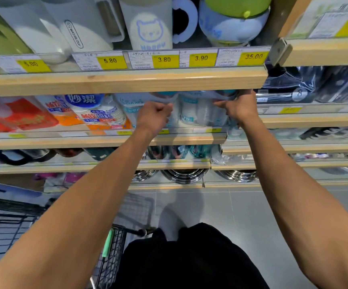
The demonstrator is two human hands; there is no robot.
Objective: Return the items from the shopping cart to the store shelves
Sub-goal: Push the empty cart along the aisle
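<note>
Hands at a store shelf, seen from the head camera. Both bare arms reach up and forward to the second wooden shelf (106,140), where a clear plastic pack of cups (198,109) sits just under the edge of the shelf above. The left hand (155,116) is curled into a fist, its fingers (164,110) closed on the pack's left upper edge. The right hand (237,106) grips the pack's right upper corner, fingers wrapped over the plastic and partly hidden under the upper shelf board. The pack is upright, at the front of the shelf, with packs of paper cups (98,113) in white, blue and orange wrapping just beside it on the left. Yellow price tags (164,59) line the front of the top shelf, which carries pitchers and a mug with a bear print (150,32). Steel bowls (184,175) lie on a lower shelf. The black wire shopping cart (110,257) stands at lower left, near the person's legs.
</note>
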